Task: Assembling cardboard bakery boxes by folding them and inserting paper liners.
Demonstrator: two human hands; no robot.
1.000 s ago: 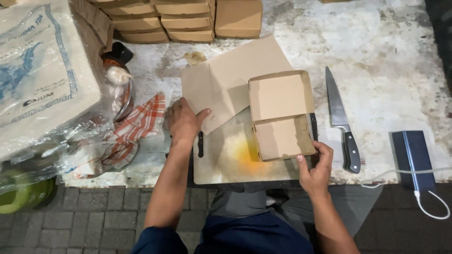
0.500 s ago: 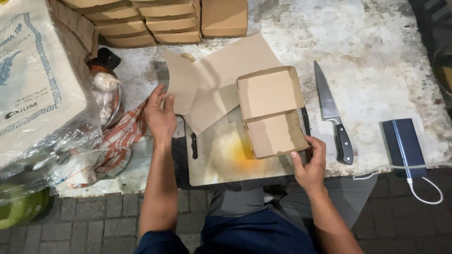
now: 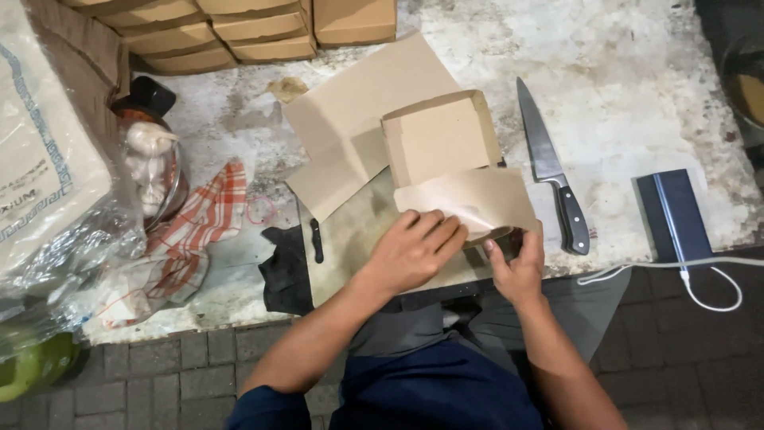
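Observation:
A brown cardboard box [image 3: 442,139] stands half folded on a cutting board [image 3: 350,239] at the counter's front edge. A flat cardboard sheet [image 3: 350,119] lies under and behind it. My left hand [image 3: 414,251] presses flat on the box's front flap [image 3: 469,199]. My right hand [image 3: 517,267] pinches that flap's lower right corner between thumb and fingers.
A kitchen knife [image 3: 549,163] lies right of the box, a dark power bank [image 3: 672,215] with a white cable [image 3: 700,279] beyond it. Stacked folded boxes [image 3: 239,36] line the back. At left are a checked cloth [image 3: 199,227], a bagged jar [image 3: 151,171] and a large sack [image 3: 44,151].
My left hand has come from the cardboard sheet at left onto the box's front flap. The flap has folded down toward me, and my right hand has shifted to its corner.

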